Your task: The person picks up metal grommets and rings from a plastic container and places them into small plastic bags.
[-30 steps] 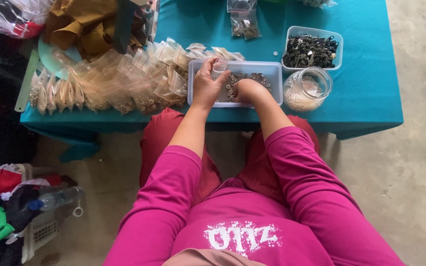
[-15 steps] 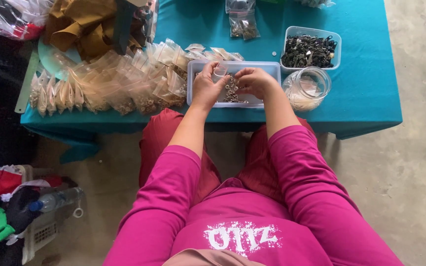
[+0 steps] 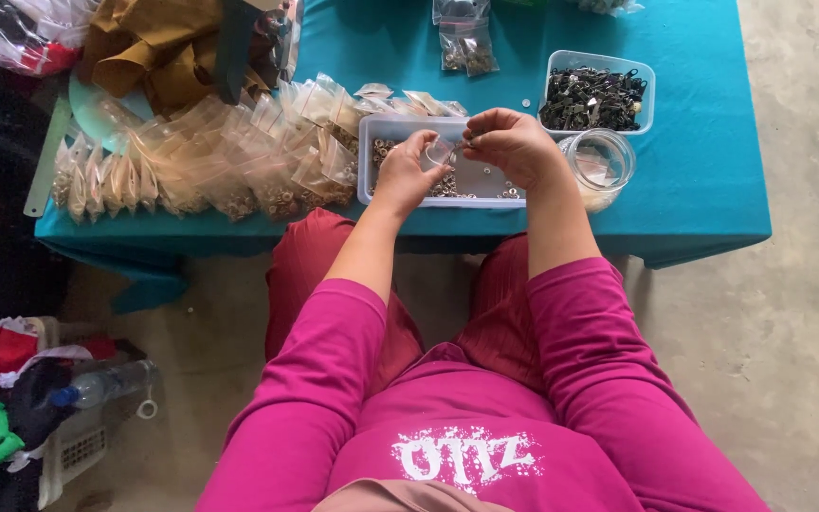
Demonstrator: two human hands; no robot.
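Bagging appears under way: a small clear bag [image 3: 440,152] is pinched between left hand [image 3: 408,173] and right hand [image 3: 512,144] above the white tray [image 3: 368,161] of metal rings; filling seemingly calls for an opened mouth.

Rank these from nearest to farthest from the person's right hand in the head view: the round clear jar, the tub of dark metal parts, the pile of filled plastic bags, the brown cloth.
From the right hand:
1. Round clear jar, just to its right.
2. Tub of dark metal parts, beyond the jar, toward the table's far right.
3. Pile of filled plastic bags, left of the tray.
4. Brown cloth, far left corner.
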